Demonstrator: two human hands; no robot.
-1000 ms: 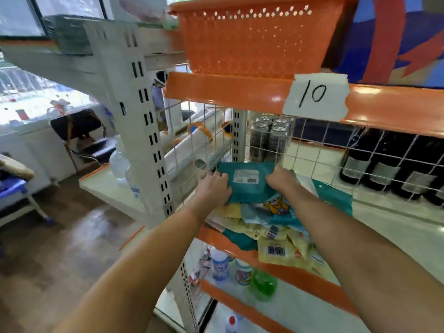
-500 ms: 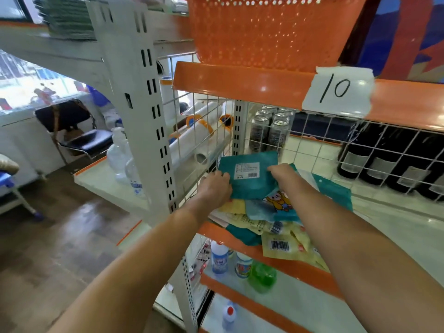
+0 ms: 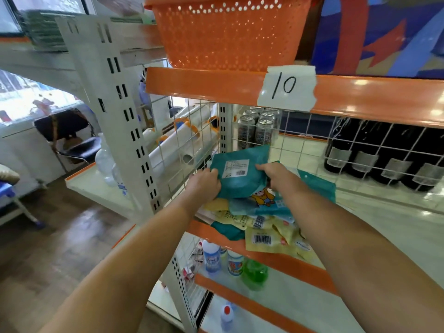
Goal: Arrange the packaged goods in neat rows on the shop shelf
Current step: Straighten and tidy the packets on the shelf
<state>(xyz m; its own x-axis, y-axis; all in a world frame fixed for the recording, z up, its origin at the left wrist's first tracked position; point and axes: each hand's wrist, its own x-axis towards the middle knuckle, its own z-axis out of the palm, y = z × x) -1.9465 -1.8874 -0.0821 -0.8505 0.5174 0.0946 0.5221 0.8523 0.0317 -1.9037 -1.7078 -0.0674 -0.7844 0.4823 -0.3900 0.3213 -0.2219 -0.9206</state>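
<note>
A teal packet [image 3: 240, 171] with a white label faces me, tilted up off the pile. My left hand [image 3: 204, 183] grips its left edge and my right hand [image 3: 274, 171] grips its right edge. Under it lies a loose heap of packets at the shelf's left front: a teal one with a cartoon figure [image 3: 260, 200], yellow ones with barcodes [image 3: 264, 239], and another teal packet [image 3: 317, 186] behind my right wrist. They rest on the white shelf [image 3: 396, 227] with an orange front edge. Some packets hang over that edge.
A wire grid [image 3: 300, 145] backs the shelf, with cans [image 3: 254, 126] and dark bottles [image 3: 384, 155] behind it. An orange basket [image 3: 228, 32] sits on the shelf above, marked by a "10" label [image 3: 286, 87]. Bottles [image 3: 235, 263] stand on the lower shelf. A white upright post [image 3: 120, 111] is at left.
Both hands have raised and tilted the teal packet a little more upright above the pile. The camera has shifted slightly closer and to the right.
</note>
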